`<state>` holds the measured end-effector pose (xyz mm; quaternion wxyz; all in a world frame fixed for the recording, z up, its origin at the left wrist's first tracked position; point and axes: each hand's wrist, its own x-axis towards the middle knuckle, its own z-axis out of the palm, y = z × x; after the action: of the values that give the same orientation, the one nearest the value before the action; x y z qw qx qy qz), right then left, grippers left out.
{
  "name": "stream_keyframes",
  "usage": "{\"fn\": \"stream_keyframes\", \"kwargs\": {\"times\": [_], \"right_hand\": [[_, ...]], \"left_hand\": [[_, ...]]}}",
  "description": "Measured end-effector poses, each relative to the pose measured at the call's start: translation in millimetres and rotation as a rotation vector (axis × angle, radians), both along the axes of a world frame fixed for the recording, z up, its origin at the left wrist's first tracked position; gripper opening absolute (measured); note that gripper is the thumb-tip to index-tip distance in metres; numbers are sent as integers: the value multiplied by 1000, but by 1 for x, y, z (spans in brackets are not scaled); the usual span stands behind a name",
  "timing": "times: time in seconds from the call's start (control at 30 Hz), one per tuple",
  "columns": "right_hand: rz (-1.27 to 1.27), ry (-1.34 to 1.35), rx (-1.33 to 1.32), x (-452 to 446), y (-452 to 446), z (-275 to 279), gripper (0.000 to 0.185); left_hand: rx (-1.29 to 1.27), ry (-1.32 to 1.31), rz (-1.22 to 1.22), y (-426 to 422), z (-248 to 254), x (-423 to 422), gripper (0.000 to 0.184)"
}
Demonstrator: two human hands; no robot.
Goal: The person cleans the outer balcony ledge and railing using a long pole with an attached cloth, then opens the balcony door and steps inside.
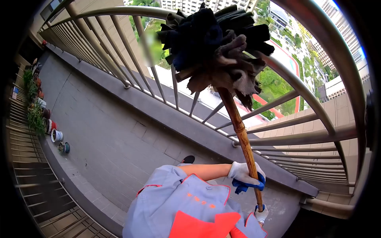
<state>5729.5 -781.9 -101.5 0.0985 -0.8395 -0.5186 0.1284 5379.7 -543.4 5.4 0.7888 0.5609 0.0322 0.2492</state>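
while two gloved hands (249,176) (261,214) grip one mop (234,111) — one shoe (189,159) shows.

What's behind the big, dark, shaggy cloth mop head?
Around the edges of the dark, shaggy cloth mop head, you can see a curved, shiny metal railing, green grass far below and pale high-rise buildings. Whatever sits straight behind it is covered, so I can't tell.

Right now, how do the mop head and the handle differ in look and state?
The mop head is a broad, shaggy bundle of mostly dark strips; the handle is a slim, jointed brown pole. The left hand and right hand, both gloved, grip the handle; neither touches the mop head. The two are joined as one tool.
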Motion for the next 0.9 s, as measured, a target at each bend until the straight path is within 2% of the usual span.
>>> {"fn": "stream_keyframes", "kwargs": {"times": [0.07, 0.1, 0.13, 0.2, 0.27, 0.3, 0.33, 0.4, 0.43, 0.47, 0.53, 0.57, 0.67, 0.73, 0.8, 0.87, 0.9], "right_hand": [[-70, 15, -146, 27, -18, -24, 10], [-70, 15, -151, 35, -30, -26, 10], [-58, -39, -247, 41, -39, -28, 10], [-41, -91, -353, 41, -46, -23, 11], [-15, -303, -437, 20, -42, -13, 21], [-9, -275, -583, -13, -15, 7, 18], [35, -261, -638, -36, -1, 8, 23], [186, -218, -709, -98, 30, 8, 30], [261, -263, -725, -115, 34, -5, 31], [282, -255, -583, -111, 36, 4, 29], [229, -248, -475, -76, 26, 14, 25], [246, -235, -315, -49, 12, 14, 21], [156, -195, -133, 38, -36, 2, 20], [63, -137, -14, 83, -64, -14, 18], [16, -32, 38, 108, -76, -25, 15], [13, 69, -10, 119, -79, -38, 12], [29, 122, 4, 120, -77, -45, 10]], "left_hand": [[-189, 29, -7, -11, -40, 11, 20], [-280, 38, -16, -16, -32, -2, 21], [-281, 57, -10, -22, -76, 6, 22], [-531, 78, 177, -45, -158, 18, 24], [-785, 45, 321, -58, -227, 21, 27], [-1134, 129, 400, -59, -260, 19, 27], [-1479, 223, 477, -57, -293, 16, 27], [-1629, 369, 612, -56, -387, 16, 30], [-1622, 383, 597, -60, -384, 21, 30], [-1547, 390, 544, -58, -370, 25, 30], [-1407, 429, 444, -64, -331, 18, 32], [-1328, 441, 394, -61, -312, 19, 34], [-970, 219, 506, -79, -242, 49, 16], [-797, 193, 469, -89, -138, 82, 20], [-439, 206, 344, -94, -86, 114, 19], [-286, 300, 225, -90, -36, 136, 16], [-333, 242, 247, -87, -25, 147, 16]]}}
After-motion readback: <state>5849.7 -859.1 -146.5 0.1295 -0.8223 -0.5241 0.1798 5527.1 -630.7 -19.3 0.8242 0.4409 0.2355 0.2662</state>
